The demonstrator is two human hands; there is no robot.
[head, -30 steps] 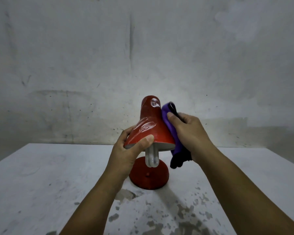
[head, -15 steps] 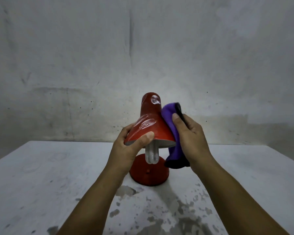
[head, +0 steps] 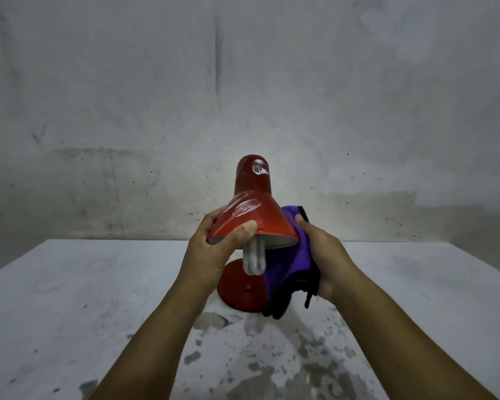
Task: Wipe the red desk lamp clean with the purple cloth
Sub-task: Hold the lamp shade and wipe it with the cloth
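The red desk lamp stands on its round base on the white table, its cone shade tilted towards me with a white bulb hanging out below. My left hand grips the shade's lower left rim, thumb across the front. My right hand holds the purple cloth, black at its edge, pressed to the shade's lower right side and hanging down over the right part of the base.
A stained grey wall rises right behind the table. Dark worn patches mark the tabletop in front of the lamp. The table's back edge runs just behind the lamp base.
My right hand has slid the purple cloth down the right side of the shade, from near the neck to the rim. My left hand has kept its grip on the shade.
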